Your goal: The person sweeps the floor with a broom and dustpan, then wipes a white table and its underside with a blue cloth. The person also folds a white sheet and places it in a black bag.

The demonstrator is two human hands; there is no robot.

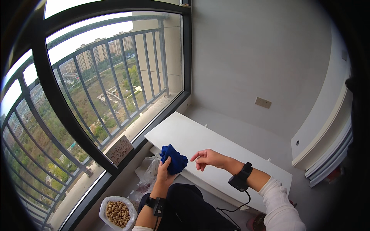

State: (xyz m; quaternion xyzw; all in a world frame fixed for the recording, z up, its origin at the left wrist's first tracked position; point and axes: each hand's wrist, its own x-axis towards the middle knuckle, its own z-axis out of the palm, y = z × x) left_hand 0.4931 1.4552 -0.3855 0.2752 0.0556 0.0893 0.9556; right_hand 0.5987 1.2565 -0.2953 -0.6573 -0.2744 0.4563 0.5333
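Note:
A crumpled blue cloth point(174, 159) is gripped in my left hand point(165, 172), with the thumb pressed on its near side. The cloth is held over the left edge of a long white table point(214, 156). To the right of the cloth, my right hand point(208, 158) hovers above the tabletop, apart from the cloth. Its fingers are loosely curled with gaps between them, and nothing shows in them. Each wrist wears a black strap with a small box and a cable.
A white bag of peanuts in the shell point(118, 213) stands on the floor at lower left. Clear plastic bags point(150, 170) lie beside the table. A patterned card point(120, 150) leans against the window frame point(115, 170). A wall socket point(263, 102) is on the grey wall.

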